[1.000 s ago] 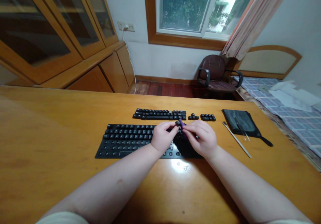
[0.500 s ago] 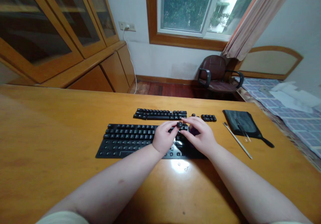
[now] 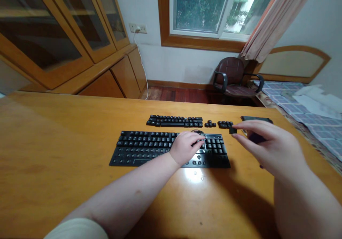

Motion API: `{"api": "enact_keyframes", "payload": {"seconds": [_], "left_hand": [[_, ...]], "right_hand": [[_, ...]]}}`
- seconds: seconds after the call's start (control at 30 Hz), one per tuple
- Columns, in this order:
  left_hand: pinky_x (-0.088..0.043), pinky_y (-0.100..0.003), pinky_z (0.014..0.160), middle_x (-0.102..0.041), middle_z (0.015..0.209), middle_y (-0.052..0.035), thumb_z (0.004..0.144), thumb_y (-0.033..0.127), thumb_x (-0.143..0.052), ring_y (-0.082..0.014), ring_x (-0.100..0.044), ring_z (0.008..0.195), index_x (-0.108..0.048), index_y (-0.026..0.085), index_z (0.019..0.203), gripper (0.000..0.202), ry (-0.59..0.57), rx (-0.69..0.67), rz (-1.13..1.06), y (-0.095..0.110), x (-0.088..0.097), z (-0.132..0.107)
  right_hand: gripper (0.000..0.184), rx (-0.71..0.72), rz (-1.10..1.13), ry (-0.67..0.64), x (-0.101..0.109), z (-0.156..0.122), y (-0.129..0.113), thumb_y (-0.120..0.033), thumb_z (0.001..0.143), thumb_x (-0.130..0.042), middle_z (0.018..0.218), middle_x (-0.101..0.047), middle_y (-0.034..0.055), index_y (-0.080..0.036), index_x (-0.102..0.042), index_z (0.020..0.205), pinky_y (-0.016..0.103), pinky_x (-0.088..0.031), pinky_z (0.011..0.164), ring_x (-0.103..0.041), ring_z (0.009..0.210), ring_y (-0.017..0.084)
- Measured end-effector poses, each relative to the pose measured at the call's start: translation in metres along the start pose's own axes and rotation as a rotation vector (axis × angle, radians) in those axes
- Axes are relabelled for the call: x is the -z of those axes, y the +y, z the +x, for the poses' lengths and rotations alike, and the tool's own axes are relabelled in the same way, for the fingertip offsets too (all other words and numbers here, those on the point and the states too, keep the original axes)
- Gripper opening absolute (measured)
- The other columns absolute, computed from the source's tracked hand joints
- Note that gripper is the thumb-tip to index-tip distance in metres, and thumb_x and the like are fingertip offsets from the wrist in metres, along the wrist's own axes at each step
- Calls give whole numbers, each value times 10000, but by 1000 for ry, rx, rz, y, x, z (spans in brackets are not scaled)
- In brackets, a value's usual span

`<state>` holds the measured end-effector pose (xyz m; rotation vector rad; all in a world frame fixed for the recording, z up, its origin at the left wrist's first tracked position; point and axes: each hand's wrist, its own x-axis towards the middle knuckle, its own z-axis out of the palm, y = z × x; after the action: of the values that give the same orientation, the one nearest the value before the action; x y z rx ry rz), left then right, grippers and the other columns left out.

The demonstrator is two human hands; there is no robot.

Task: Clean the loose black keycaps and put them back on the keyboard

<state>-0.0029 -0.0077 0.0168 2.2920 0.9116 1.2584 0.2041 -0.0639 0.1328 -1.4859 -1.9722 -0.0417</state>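
A black keyboard (image 3: 149,144) lies on the desk, its upper rows and number pad capped and its lower rows showing bare switches. My left hand (image 3: 186,147) rests over its right-middle part, thumb and index finger apart, nothing visible between them. Off to the right, my right hand (image 3: 269,146) is raised above the desk and pinches a small black keycap (image 3: 233,130) between thumb and index finger. Something dark purple (image 3: 257,138) shows under its palm, mostly hidden. Loose keycaps (image 3: 175,121) stand in rows behind the keyboard, with a small cluster of keycaps (image 3: 210,124) and another group (image 3: 224,125) further right.
A black pouch (image 3: 256,118) is partly covered by my right hand. The wooden desk (image 3: 66,142) ends at a far edge, beyond which stand an office chair (image 3: 233,76) and a bed (image 3: 294,96). Glass-door cabinets (image 3: 88,50) line the left.
My right hand has moved right, away from the keyboard, with the keycap in its fingers. My left hand has stayed over the keyboard, and its fingers no longer hold the keycap.
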Motion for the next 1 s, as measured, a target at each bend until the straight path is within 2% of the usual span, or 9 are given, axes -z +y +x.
{"api": "enact_keyframes", "payload": {"seconds": [0.13, 0.2, 0.27, 0.43, 0.8, 1.0], "left_hand": [[-480, -327, 792, -729, 880, -29, 838, 242, -572, -167, -654, 861, -700, 215, 869, 134, -118, -74, 73, 0, -2, 0], [-469, -331, 800, -727, 892, -28, 846, 249, -561, -168, -645, 878, -703, 220, 862, 146, -143, -97, 88, -1, -2, 0], [-461, -332, 809, -725, 899, -25, 854, 258, -549, -168, -638, 885, -702, 220, 865, 158, -151, -100, 90, -1, -2, -1], [-458, -333, 809, -722, 882, -27, 855, 268, -547, -168, -633, 867, -698, 212, 873, 162, -145, -60, 82, -1, -2, -1], [-454, -337, 794, -722, 861, -27, 857, 269, -541, -173, -626, 853, -701, 214, 863, 169, -172, -78, 86, -1, -2, -1], [-445, -335, 795, -723, 864, -14, 854, 267, -549, -172, -620, 853, -698, 212, 853, 159, -193, -63, 89, -1, -3, -2]], "right_hand": [[97, 12, -4, -261, -39, -22, 16, -285, 743, -661, 800, -708, 30, -250, -698, 827, 304, -538, 600, -663, 673, 188], [96, -20, -24, -305, -59, -30, 22, -253, 736, -656, 807, -711, 28, -245, -701, 820, 305, -535, 624, -669, 694, 191], [108, -10, -35, -348, -71, -34, 27, -244, 733, -653, 821, -712, 29, -244, -703, 828, 305, -530, 644, -669, 714, 193], [108, 6, -18, -440, -75, -35, 33, -241, 742, -650, 817, -702, 31, -238, -705, 834, 311, -525, 694, -664, 732, 187], [104, -10, -1, -444, -81, -36, 35, -230, 727, -651, 788, -693, 22, -257, -721, 799, 288, -517, 635, -657, 681, 177], [116, -42, -2, -479, -81, -36, 39, -234, 733, -655, 818, -700, 30, -246, -726, 825, 315, -531, 687, -663, 723, 189]]}}
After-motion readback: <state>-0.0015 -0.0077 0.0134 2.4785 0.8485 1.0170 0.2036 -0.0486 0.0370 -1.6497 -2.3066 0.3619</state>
